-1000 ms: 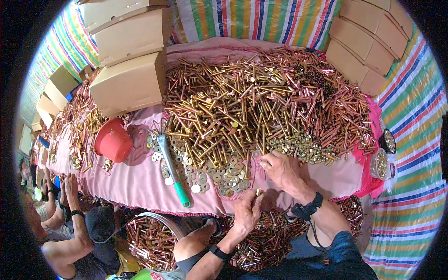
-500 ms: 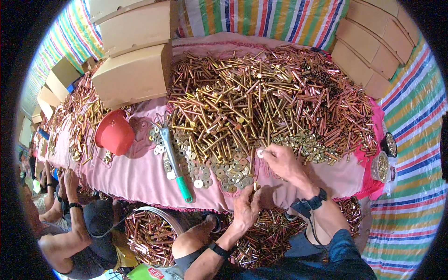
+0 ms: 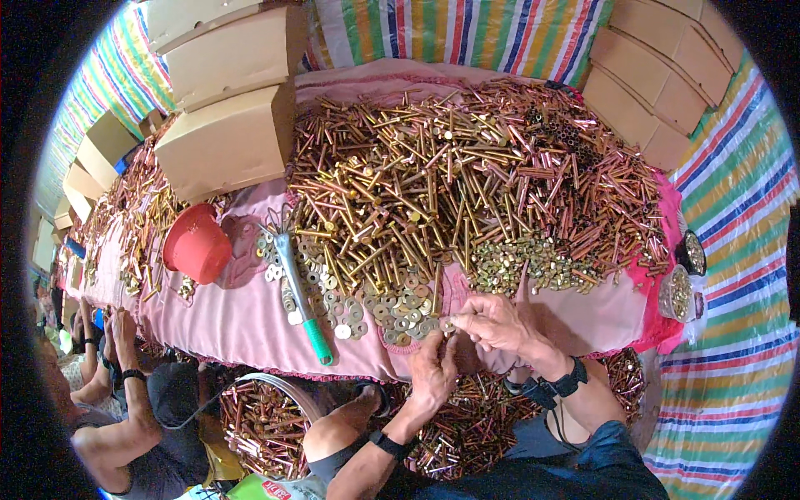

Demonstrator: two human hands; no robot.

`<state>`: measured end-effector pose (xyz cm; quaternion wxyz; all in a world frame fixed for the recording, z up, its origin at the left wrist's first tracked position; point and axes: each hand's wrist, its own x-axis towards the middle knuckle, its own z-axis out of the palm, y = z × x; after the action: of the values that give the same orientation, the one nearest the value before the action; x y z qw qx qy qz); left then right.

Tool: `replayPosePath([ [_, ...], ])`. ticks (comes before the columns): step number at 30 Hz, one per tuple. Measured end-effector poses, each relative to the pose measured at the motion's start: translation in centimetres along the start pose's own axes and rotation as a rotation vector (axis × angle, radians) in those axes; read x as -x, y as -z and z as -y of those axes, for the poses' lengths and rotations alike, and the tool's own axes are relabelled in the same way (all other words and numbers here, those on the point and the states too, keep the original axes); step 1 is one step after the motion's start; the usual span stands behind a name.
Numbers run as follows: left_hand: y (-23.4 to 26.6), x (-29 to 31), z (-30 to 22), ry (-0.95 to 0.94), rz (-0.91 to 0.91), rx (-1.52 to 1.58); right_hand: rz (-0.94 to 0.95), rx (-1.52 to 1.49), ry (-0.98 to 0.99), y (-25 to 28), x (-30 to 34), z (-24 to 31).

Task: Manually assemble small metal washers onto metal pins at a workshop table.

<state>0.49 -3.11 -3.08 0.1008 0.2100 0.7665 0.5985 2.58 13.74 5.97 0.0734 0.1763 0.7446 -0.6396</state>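
My left hand (image 3: 432, 371) is closed near the table's front edge, thumb and forefinger pinched on a brass-coloured bolt that is now mostly hidden by the fingers. Just above those fingertips, my right hand (image 3: 496, 323) pinches a round metal washer (image 3: 447, 326). The two hands almost meet there; whether the washer sits around the bolt cannot be made out. Beside them spreads a heap of loose flat washers (image 3: 400, 312). Behind lies a large pile of long brass-coloured bolts (image 3: 392, 208), with small metal nuts (image 3: 533, 268) at its right front.
A green-handled metal tool (image 3: 302, 292) lies left of the washers, near a red plastic tub (image 3: 197, 243). Cardboard boxes (image 3: 221, 142) stand behind. Clear containers (image 3: 677, 293) sit at the right. Below is a basket of bolts (image 3: 262, 425). Another person (image 3: 137, 417) works at the left.
My right hand has come down and toward me with the washer, from beside the nuts to my left fingertips. The view has shifted slightly; my left hand stays near the same spot.
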Motion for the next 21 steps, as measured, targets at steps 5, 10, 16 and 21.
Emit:
replayPosePath([
  [5, 0.2, 0.0, -1.8, -0.031, -0.017, 0.03, -0.405, 0.591, 0.236, 2.8, -1.5, -2.0],
  [10, 0.3, -0.1, -3.0, -0.06, -0.056, 0.051, -0.417, 0.632, 0.178, 3.5, -2.4, -2.5],
  [16, 0.4, 0.2, -1.5, -0.123, -0.029, -0.078, -0.384, 0.732, 0.293, 3.0, -3.8, -4.1],
  [21, 0.6, -0.3, -2.6, -0.182, -0.051, -0.136, -0.372, 0.807, 0.285, 2.3, -3.9, -3.5],
])
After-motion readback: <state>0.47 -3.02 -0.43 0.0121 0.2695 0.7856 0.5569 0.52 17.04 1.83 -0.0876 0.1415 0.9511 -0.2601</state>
